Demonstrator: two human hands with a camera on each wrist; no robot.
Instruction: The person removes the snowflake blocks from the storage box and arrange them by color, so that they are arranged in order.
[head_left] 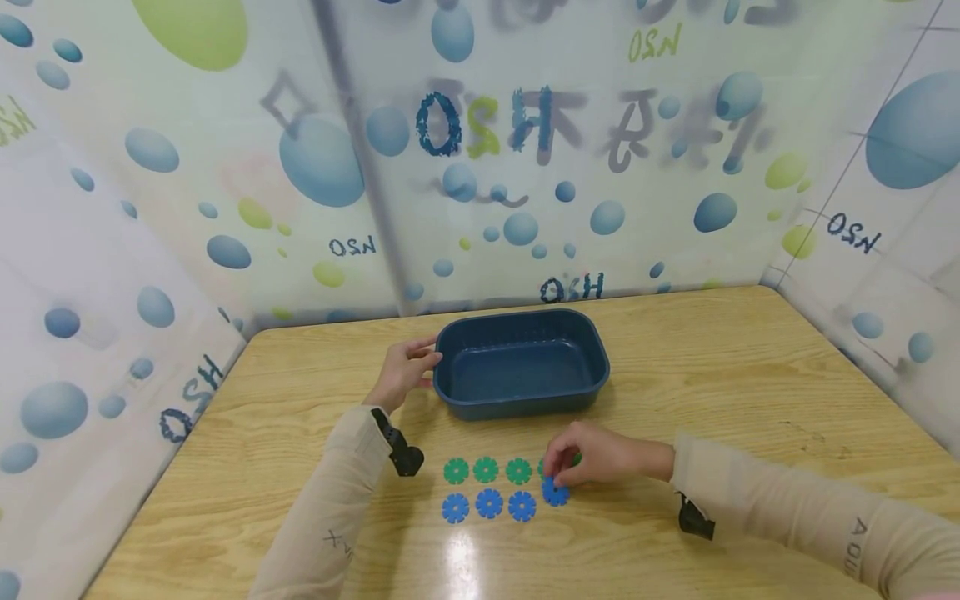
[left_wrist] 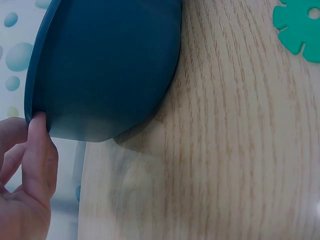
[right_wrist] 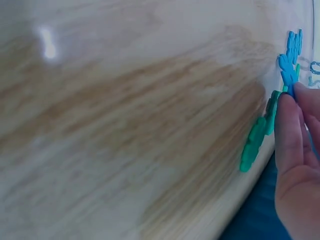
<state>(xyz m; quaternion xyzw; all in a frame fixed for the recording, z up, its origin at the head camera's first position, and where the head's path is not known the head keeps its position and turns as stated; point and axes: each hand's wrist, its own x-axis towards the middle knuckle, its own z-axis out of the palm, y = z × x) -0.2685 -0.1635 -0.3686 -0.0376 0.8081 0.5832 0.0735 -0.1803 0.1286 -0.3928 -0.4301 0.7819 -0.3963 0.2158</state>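
Observation:
A dark blue rectangular plastic basin (head_left: 517,408) stands on the table. My left hand (head_left: 405,371) is at its left end; in the left wrist view, thumb and fingers pinch the basin's rim (left_wrist: 31,75). My right hand (head_left: 592,454) pinches a blue notched plastic disc (head_left: 556,493) between thumb and fingertips, at the right end of a row of blue discs (head_left: 489,503). A row of green notched discs (head_left: 486,470) lies just behind, its right part partly covered by the right hand. The right wrist view shows the pinched disc (right_wrist: 288,72) tilted over the others.
The wooden table (head_left: 300,450) reaches to a patterned curtain (head_left: 480,208) at the back and sides. The basin sits near the back edge, behind the disc rows. Each wrist wears a black strap with a small device (head_left: 405,458).

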